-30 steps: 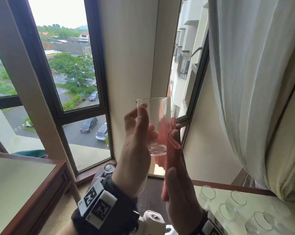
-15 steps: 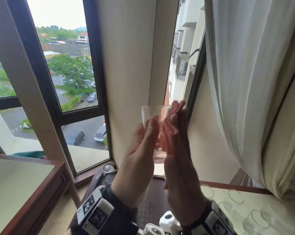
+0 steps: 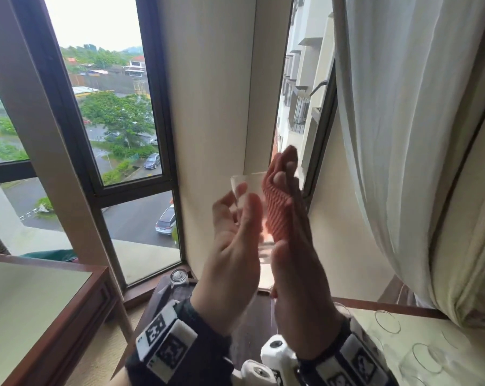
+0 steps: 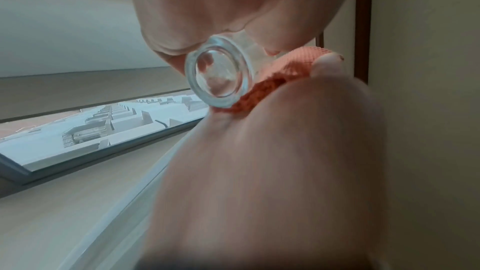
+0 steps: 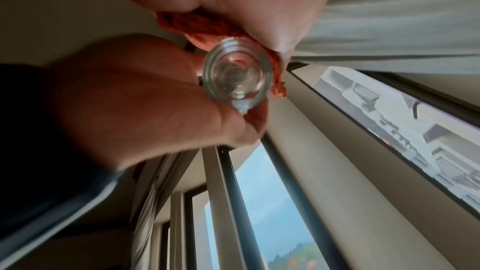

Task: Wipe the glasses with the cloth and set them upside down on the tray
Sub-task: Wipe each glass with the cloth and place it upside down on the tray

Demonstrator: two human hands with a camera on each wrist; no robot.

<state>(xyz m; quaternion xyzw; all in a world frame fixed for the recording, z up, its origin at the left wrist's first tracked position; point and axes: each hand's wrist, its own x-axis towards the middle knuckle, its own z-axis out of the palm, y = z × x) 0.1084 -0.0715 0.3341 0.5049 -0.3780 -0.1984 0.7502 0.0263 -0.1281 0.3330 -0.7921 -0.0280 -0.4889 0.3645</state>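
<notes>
In the head view I hold a clear glass [image 3: 244, 188] upright in front of the window pillar. My left hand [image 3: 235, 246] grips it from the left, thumb and fingers round its wall. My right hand [image 3: 297, 260] holds an orange ribbed cloth [image 3: 277, 213] against the glass's right side, fingertips reaching above the rim. The left wrist view looks at the thick base of the glass [image 4: 219, 71] with the cloth [image 4: 293, 63] beside it. The right wrist view shows the glass [image 5: 237, 75] between both hands and the cloth [image 5: 205, 28] bunched under my right palm.
A dark tray [image 3: 157, 293] lies below my hands, with one glass [image 3: 178, 278] upside down at its far left. Several more glasses [image 3: 386, 320] stand on the pale table at the lower right. A wooden table [image 3: 26, 316] is at the left, a white curtain [image 3: 417, 135] at the right.
My right hand has slid the cloth up the glass, from near the base to above the rim. The left hand keeps its grip on the glass.
</notes>
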